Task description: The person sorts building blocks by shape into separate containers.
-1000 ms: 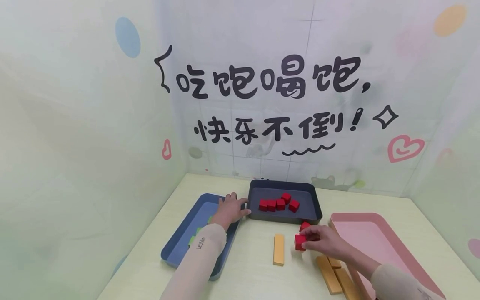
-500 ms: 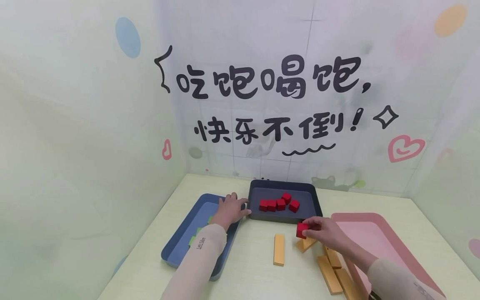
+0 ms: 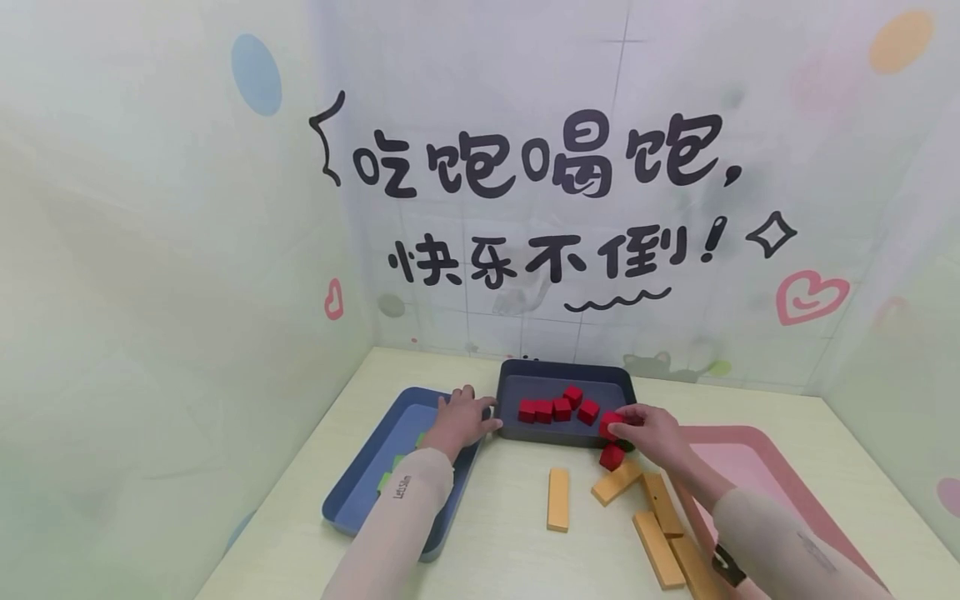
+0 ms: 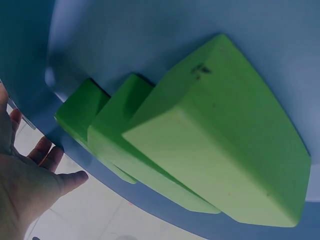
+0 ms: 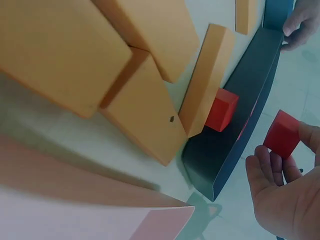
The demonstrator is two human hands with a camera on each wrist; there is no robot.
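Between the thumb and fingers of my right hand (image 3: pixel 654 435) is a red cube (image 3: pixel 609 426), held up at the right front corner of the dark tray (image 3: pixel 525 388). In the right wrist view the pinched cube (image 5: pixel 282 134) shows at the fingertips. Just below it on the table, a second red cube (image 3: pixel 612 457) sits against the tray's front wall. Several red cubes (image 3: pixel 561 409) lie inside that tray. My left hand (image 3: pixel 463 418), fingers loosely spread, rests at the far right rim of the blue tray (image 3: pixel 358 468). Green blocks (image 4: pixel 215 150) stand in the blue tray, partly hidden by my arm.
Several yellow blocks (image 3: pixel 660 550) lie on the table before the pink tray (image 3: pixel 731 462), some touching one another. A single yellow block (image 3: pixel 557 500) lies apart to their left. The printed back wall (image 3: pixel 465 333) rises behind the trays.
My right hand has carried the red cube away from me, from over the table to the dark tray's right front corner. The second cube and yellow blocks beneath are uncovered. My left hand stays put.
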